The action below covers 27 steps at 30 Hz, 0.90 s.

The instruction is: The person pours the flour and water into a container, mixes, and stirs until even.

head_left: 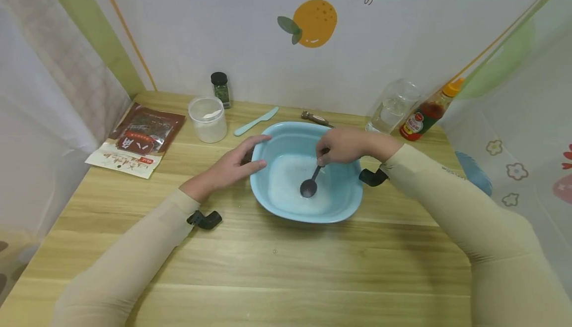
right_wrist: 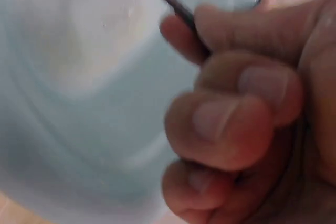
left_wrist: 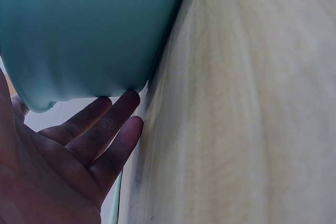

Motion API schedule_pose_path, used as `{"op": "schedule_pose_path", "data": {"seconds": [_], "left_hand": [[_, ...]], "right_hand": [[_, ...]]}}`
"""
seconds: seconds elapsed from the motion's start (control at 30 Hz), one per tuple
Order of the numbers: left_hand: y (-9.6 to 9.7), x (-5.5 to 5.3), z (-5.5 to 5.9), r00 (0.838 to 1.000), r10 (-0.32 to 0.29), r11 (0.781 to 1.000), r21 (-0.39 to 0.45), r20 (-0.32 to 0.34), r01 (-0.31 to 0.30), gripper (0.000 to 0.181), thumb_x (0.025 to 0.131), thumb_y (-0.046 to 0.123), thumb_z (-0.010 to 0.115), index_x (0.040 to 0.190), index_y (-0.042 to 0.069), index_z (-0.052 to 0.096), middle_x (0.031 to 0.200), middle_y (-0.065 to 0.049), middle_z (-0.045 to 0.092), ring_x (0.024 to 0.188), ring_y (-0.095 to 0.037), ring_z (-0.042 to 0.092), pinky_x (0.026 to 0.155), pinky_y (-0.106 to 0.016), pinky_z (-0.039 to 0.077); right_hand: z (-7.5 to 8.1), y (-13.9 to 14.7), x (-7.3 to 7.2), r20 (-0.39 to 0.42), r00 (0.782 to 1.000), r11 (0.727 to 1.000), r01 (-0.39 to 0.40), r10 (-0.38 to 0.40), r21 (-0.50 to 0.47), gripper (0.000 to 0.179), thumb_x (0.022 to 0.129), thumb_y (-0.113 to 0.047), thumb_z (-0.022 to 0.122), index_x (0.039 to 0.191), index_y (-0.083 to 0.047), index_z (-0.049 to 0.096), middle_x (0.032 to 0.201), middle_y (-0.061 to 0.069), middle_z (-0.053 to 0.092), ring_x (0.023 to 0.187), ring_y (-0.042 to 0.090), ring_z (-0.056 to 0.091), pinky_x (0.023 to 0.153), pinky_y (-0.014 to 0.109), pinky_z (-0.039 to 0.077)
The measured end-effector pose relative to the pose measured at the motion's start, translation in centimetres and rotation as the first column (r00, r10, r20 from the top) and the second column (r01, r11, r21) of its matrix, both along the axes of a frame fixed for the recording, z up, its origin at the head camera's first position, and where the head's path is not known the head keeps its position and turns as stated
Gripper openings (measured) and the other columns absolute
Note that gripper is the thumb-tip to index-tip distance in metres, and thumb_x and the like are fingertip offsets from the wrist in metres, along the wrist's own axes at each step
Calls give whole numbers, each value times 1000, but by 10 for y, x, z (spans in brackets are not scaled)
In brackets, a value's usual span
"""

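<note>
- Printed white sheeting hangs behind my wood-grained table. From the head view, the blue basin sits in the middle, with pale liquid inside.
- My left hand spreads loosely against the basin's left end, thumb and forefinger at the rim, gripping nothing; I judge this steadies it.
- My right hand is closed around the handle of a dark spoon, probably held high so my knuckles stay dry. The spoon's bowl is down at the liquid; I can't tell whether it touches the bottom.
- Along the back stand a jar, a herb bottle, a glass and a sauce bottle, perhaps set there to leave me elbow room. A dark-handled thing is partly hidden behind the basin.
- From the left wrist, three nearly straight fingers reach to the basin's outer wall, tips touching low down; my thumb is out of sight.
- From the right wrist, blurred and close, my curled fingers pinch the handle; the spoon's bowl is cut off at the top edge.
</note>
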<state>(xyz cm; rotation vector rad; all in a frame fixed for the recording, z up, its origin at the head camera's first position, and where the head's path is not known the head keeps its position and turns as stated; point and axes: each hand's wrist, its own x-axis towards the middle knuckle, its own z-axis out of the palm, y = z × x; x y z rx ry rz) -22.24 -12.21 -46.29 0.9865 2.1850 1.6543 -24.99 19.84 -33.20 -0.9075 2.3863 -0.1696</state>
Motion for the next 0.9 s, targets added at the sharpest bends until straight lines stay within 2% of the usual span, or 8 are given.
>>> {"op": "schedule_pose_path", "data": {"seconds": [0.17,0.3,0.43,0.53,0.63,0.77,0.9], "left_hand": [[0,0,1,1000,0,1000,1,-6,0,66,112,12,64,171,10,35,168,-20,45,140,-42,62,104,-49,63],[0,3,1,1000,2,1000,5,-7,-1,66,112,12,64,171,9,35,169,-20,43,141,-42,62,105,-48,62],[1,4,0,1000,-6,1000,19,2,6,67,112,12,64,172,8,34,170,-21,42,141,-43,62,104,-47,63],[1,3,2,1000,0,1000,6,-11,0,67,112,15,64,172,10,35,170,-19,42,140,-42,62,105,-48,62],[1,1,4,1000,9,1000,-13,-26,-10,67,112,18,65,172,11,36,171,-18,42,140,-41,62,105,-50,62],[1,0,4,1000,6,1000,-16,-26,-6,67,112,16,65,172,9,35,171,-19,41,141,-42,61,105,-50,62],[0,1,2,1000,10,1000,-17,-24,-11,67,112,16,65,172,9,35,170,-19,42,142,-42,60,106,-51,62]], "right_hand": [[-2,1,-8,-94,989,992,104,-110,-69,21,112,-18,67,106,-5,82,94,10,75,79,21,58,75,40,50],[-8,-12,-5,-117,986,989,108,-120,-103,24,114,-25,65,112,-8,82,97,6,76,83,20,60,77,40,51],[-12,-22,2,-38,999,990,18,-23,-138,21,113,-24,67,112,-10,83,98,4,76,87,18,61,80,39,52],[-10,-19,6,44,998,990,-41,48,-136,17,111,-20,70,105,-10,83,93,6,77,80,15,60,76,36,52],[-4,-9,4,89,995,997,-33,40,-75,18,110,-19,71,100,-10,83,90,8,76,69,12,57,67,33,50],[2,2,-3,42,999,1000,18,-17,-24,21,111,-18,69,99,-7,82,86,7,73,68,14,54,67,35,49],[2,1,-10,-62,995,995,74,-78,-66,22,111,-17,67,101,-4,82,84,5,71,72,18,55,70,37,48]]}}
